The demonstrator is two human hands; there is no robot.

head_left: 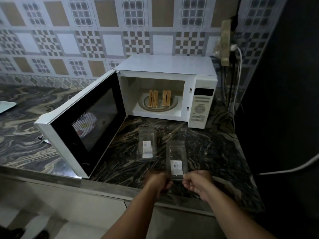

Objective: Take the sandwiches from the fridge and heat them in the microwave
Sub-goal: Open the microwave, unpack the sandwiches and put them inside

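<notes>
In microwave [165,90]: 2 sandwiches [159,100] upright on turntable plate, door [82,125] wide open.
Counter [215,149]: 2 clear empty packs; far pack [146,145] lies alone.
L hand [159,182]: fingers curled, pinching near pack [176,159] at its front edge.
R hand [198,182]: same, pinching pack's other corner.

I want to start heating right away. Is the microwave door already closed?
No, the microwave door is swung wide open to the left, showing the sandwiches on the turntable plate inside.
</notes>
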